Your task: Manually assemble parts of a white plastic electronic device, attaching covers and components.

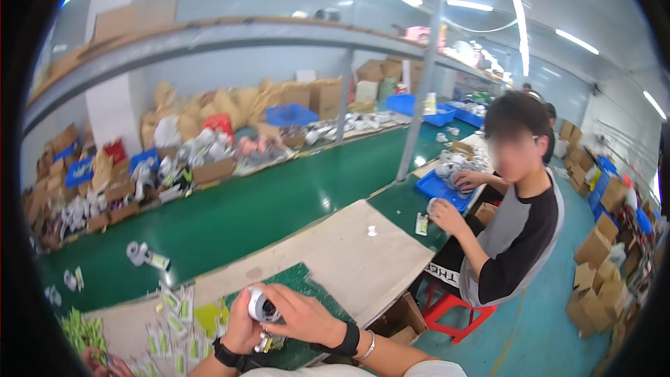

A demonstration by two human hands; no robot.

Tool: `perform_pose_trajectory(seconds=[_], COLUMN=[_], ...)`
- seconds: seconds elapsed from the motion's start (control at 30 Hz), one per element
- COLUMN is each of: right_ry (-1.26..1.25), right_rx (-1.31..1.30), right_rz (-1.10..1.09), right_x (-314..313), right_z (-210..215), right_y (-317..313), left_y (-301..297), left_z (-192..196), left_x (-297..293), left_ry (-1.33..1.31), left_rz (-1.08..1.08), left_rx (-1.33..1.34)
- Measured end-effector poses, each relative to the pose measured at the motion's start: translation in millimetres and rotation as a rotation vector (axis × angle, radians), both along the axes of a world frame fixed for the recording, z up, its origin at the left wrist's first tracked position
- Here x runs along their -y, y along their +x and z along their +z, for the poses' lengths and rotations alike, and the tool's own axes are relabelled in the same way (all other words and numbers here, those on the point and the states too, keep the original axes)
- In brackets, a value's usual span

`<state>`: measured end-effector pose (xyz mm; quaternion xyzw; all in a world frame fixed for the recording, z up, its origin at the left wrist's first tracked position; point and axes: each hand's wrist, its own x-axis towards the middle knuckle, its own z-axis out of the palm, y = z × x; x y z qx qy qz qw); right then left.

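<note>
Both hands meet low over the green-topped bench (279, 202): the left hand (241, 324) and right hand (300, 314) grip a small round white-and-grey plastic roll (262, 305) between them. Beside them, a seated co-worker in a grey-and-black shirt (516, 237) handles parts by a blue plastic tray (436, 187).

A long green workbench (279, 202) runs from seven o'clock toward one o'clock beneath a grey overhead shelf (230, 35). Fluorescent tube lights (513, 7) streak the ceiling at twelve. Cardboard boxes (600, 265) crowd the teal floor (537, 335) at four o'clock.
</note>
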<state>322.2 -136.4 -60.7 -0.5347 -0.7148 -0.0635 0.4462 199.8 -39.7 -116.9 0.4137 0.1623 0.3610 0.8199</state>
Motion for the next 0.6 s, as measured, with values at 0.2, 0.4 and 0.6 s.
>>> perform_pose_trajectory(seconds=[0.2, 0.4, 0.6], right_ry=[-0.017, -0.049, -0.144], right_rx=[0.034, 0.021, -0.01], right_rz=[0.049, 0.025, 0.108], right_x=[-20.3, -23.5, -34.1], right_z=[-11.6, -17.5, -26.2], right_y=[4.2, 14.1, 6.0], left_y=[-0.3, 1.6, -12.5], left_z=[5.9, 9.8, 0.7], left_x=[-2.9, -3.6, -8.9], left_ry=[-0.084, -0.091, -0.145], left_rz=[0.016, -0.026, -0.031], left_rx=[0.024, -0.006, 0.009])
